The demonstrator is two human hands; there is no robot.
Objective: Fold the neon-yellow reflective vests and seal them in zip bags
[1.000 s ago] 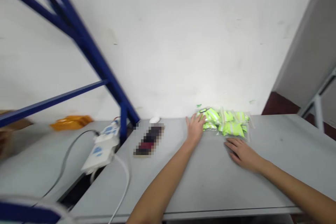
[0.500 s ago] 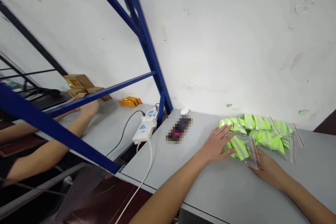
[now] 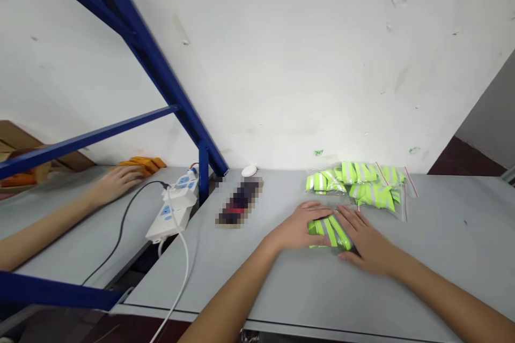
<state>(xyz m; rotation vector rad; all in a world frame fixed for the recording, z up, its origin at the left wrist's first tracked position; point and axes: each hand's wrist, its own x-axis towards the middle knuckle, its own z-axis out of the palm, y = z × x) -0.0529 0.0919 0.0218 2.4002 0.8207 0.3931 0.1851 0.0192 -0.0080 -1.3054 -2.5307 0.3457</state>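
On the grey table [image 3: 442, 236] a small clear bag of neon-yellow reflective bands [image 3: 328, 229] lies between my two hands. My left hand [image 3: 300, 225] lies flat on its left side with fingers stretched out. My right hand [image 3: 368, 244] rests flat on its right side, fingers spread. Behind them, against the white wall, lies a pile of more such bags [image 3: 358, 185] with red zip strips.
A blurred dark object [image 3: 239, 203] and a small white puck [image 3: 249, 170] lie left of the bags. A white power strip [image 3: 173, 211] with cables sits by a blue rack post [image 3: 203, 171]. Another person's hand [image 3: 116, 182] reaches toward orange packets [image 3: 140, 162] on the left table.
One bag has been drawn from the pile toward me and now lies under both hands. The view has swung back to the right; the other person's hand moved toward the orange packets.
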